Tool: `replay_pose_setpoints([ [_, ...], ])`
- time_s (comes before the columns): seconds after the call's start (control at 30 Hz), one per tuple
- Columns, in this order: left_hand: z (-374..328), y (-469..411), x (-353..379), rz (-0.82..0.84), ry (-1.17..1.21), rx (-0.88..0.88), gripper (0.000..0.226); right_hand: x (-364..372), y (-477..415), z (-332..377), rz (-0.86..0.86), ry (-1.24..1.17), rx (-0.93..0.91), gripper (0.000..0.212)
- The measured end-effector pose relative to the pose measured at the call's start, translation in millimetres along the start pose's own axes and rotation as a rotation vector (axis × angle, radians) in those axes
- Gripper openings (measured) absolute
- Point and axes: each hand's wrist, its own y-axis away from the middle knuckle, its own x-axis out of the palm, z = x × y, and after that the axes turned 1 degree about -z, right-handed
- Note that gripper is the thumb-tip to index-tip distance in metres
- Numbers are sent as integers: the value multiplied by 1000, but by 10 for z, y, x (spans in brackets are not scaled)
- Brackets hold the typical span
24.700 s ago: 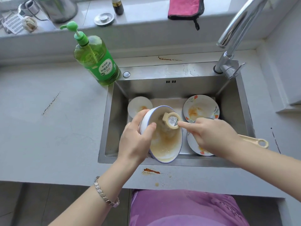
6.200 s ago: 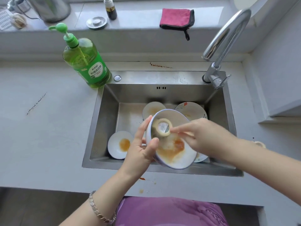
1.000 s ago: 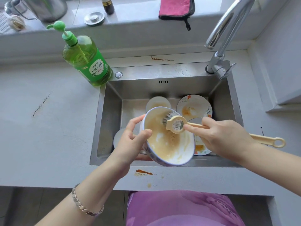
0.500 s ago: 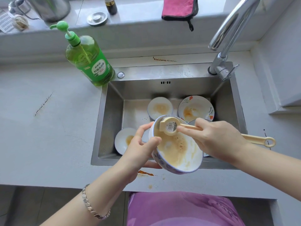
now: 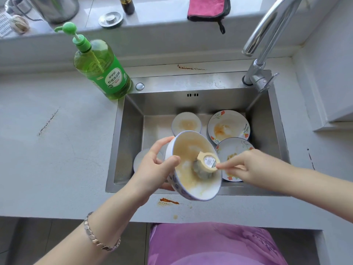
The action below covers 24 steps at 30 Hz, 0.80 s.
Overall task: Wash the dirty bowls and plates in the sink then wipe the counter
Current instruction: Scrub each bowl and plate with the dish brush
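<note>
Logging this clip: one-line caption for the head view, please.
The left hand tilts a sauce-smeared blue-rimmed bowl over the sink while the right hand scrubs inside it with a cream dish brush.

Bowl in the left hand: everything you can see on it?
White bowl, ceramic-looking, blue rim line, blue pattern outside. Inside smeared with tan residue and foam. Held tilted, mouth toward the camera, over the front edge of the sink. Left hand grips its left rim, thumb inside; the right hand presses a round brush against its inner wall.
</note>
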Motion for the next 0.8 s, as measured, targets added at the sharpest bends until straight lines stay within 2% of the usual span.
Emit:
replay_pose_setpoints([
  [0.13, 25, 6, -5, -7, -24, 6, 48, -84, -2, -44, -143, 334, -2, 32],
  [0.2, 29, -18, -36, -50, -30, 17, 47, 19, 74, -38, -131, 341, 1, 33],
  [0.33, 88, -43, -53, -88, -43, -20, 44, 212, 242, 37, 44, -66, 48, 26],
  [0.43, 125, -37, -15, -84, 15, -64, 40, 185, 231, -14, 103, -215, 96, 33],
  [0.57, 150, -77, 0, -158, 137, -24, 36, 64, 160, -153, -135, -301, 98, 30],
  [0.7, 184, -112, -3, -252, 349, -34, 40, 102, 67, -171, -517, -672, 223, 36],
  [0.77, 198, -102, 35, -244, 427, -30, 41, 194, -2, -100, -512, -960, 347, 40],
  [0.8, 199, -92, 72, -228, 451, -25, 41, 240, -44, -58, -470, -1081, 395, 36],
])
